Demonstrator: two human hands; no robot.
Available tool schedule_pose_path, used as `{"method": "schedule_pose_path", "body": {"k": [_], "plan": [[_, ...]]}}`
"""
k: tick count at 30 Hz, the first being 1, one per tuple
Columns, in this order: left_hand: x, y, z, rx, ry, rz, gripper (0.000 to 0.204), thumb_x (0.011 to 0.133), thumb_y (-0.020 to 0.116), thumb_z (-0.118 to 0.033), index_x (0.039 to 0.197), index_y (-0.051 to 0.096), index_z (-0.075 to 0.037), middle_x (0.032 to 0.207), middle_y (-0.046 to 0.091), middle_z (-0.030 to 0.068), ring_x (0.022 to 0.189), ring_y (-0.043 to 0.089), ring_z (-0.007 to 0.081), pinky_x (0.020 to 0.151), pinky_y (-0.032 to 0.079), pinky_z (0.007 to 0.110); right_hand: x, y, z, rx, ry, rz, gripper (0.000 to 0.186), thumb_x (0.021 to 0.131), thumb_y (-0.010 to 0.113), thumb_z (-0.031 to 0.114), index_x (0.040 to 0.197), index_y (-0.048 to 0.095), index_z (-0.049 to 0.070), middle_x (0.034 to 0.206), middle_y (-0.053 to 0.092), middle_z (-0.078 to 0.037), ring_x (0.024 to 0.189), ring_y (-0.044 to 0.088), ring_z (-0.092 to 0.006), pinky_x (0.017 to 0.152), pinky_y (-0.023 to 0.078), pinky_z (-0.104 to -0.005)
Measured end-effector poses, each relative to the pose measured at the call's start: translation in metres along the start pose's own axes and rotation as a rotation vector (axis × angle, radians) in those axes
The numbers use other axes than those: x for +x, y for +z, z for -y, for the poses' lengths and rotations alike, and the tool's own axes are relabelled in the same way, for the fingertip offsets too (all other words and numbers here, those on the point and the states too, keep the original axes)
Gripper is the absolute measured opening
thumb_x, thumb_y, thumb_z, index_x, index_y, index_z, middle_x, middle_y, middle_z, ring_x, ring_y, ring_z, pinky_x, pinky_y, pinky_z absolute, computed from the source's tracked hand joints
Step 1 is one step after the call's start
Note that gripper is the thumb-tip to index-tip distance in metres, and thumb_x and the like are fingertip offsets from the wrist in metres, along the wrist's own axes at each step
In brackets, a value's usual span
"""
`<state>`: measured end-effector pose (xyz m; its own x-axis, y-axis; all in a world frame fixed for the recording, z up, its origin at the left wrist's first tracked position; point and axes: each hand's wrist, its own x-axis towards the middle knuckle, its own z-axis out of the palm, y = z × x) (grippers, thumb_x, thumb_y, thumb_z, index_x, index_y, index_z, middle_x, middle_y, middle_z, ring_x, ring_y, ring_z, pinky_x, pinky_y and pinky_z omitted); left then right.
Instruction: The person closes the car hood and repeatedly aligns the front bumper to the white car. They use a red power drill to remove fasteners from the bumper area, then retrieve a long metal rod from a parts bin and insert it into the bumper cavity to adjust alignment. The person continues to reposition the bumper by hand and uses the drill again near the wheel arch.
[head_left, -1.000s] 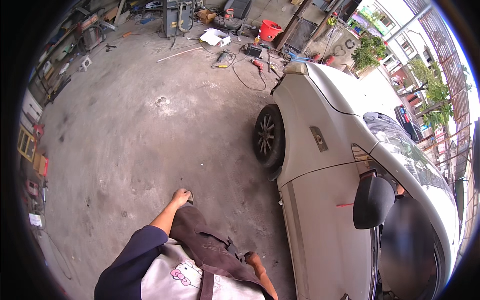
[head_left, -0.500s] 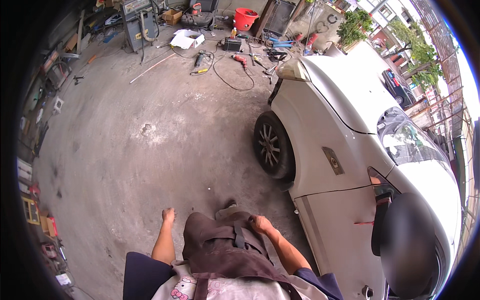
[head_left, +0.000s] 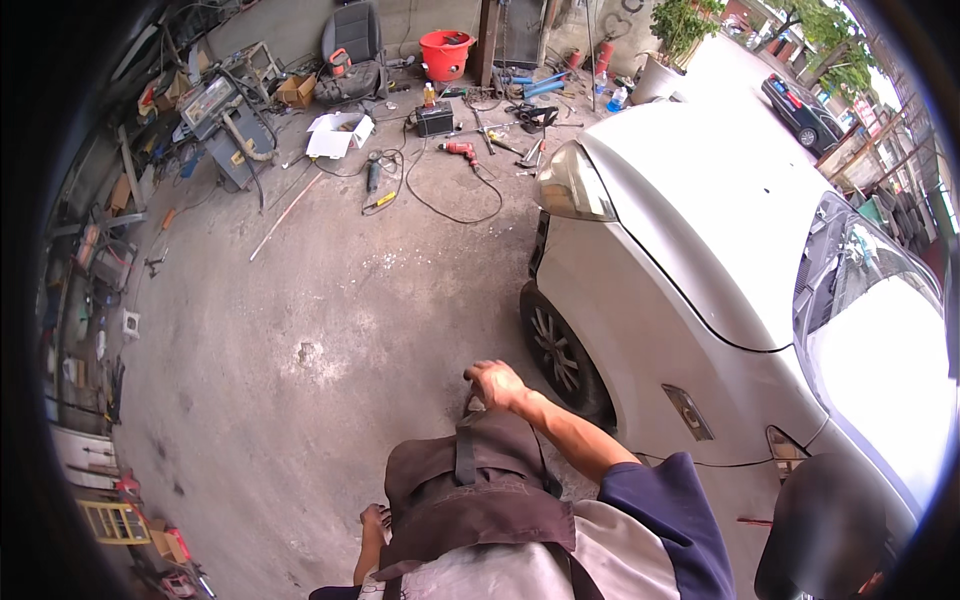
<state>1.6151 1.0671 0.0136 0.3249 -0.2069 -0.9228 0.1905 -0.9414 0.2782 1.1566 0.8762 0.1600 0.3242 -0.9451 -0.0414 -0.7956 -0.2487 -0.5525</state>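
Brown apron [head_left: 470, 490] cloth hangs down your front, and both your hands are on it. Your right hand [head_left: 497, 383] is closed on the apron's upper edge near the dark strap [head_left: 465, 455], fingers curled into a fist around the fabric, arm stretched forward from the blue sleeve [head_left: 660, 510]. Your left hand [head_left: 375, 517] sits low at the apron's left side, touching its edge; most of it is hidden by the cloth, so you cannot tell whether it grips or only rests there. Your hands are well apart, the right one ahead and higher, the left one back by your hip. Just right of your right hand stands the white car [head_left: 720, 260], its front wheel [head_left: 555, 350] near your knuckles. Ahead of both hands the concrete floor [head_left: 330, 300] runs to a scatter of tools, a red drill [head_left: 460, 150], a cardboard box [head_left: 338, 133] and a red bucket [head_left: 446, 53].
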Motion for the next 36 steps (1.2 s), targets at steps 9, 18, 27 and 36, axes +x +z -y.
{"method": "schedule_pose_path", "body": {"k": [9, 18, 27, 36], "plan": [[0.035, 0.2, -0.278, 0.437, 0.333, 0.269, 0.046, 0.086, 0.048, -0.03, 0.12, 0.055, 0.0, 0.116, 0.063, 0.018, 0.103, 0.06, 0.0315, 0.083, 0.045, 0.043, -0.071, -0.27, -0.178, -0.653, 0.541, -0.931, 0.012, 0.068, 0.065, 0.007, 0.068, 0.053, 0.008, 0.068, 0.052, -0.007, 0.067, 0.055, -0.0274, 0.063, 0.044, -0.0399], [0.029, 0.423, -0.501, 1.048, 0.469, 0.566, 0.049, 0.096, 0.042, -0.036, 0.127, 0.051, 0.002, 0.123, 0.061, 0.0202, 0.115, 0.057, 0.0351, 0.093, 0.044, 0.05, -0.054, -0.269, -0.177, -0.601, 0.944, -1.059, 0.009, 0.068, 0.064, 0.007, 0.069, 0.056, 0.008, 0.069, 0.055, -0.006, 0.068, 0.057, -0.0261, 0.063, 0.044, -0.0387], [0.001, 0.529, -0.644, 1.308, 0.604, 0.627, 0.05, 0.097, 0.041, -0.036, 0.128, 0.05, 0.002, 0.125, 0.06, 0.021, 0.115, 0.057, 0.0349, 0.089, 0.046, 0.048, -0.04, -0.397, -0.162, -1.149, 0.946, -1.414, 0.015, 0.069, 0.064, 0.006, 0.082, 0.058, 0.009, 0.08, 0.055, -0.004, 0.08, 0.053, -0.0227, 0.075, 0.039, -0.0375], [0.01, 0.515, -0.642, 1.41, 0.528, 0.591, 0.047, 0.094, 0.044, -0.034, 0.124, 0.054, 0.001, 0.116, 0.065, 0.0172, 0.106, 0.062, 0.0316, 0.087, 0.048, 0.047, -0.083, -0.344, -0.21, -1.266, 1.263, -1.247, 0.016, 0.072, 0.062, 0.016, 0.088, 0.064, 0.011, 0.083, 0.056, -0.002, 0.084, 0.054, -0.0202, 0.08, 0.035, -0.0383]]}}
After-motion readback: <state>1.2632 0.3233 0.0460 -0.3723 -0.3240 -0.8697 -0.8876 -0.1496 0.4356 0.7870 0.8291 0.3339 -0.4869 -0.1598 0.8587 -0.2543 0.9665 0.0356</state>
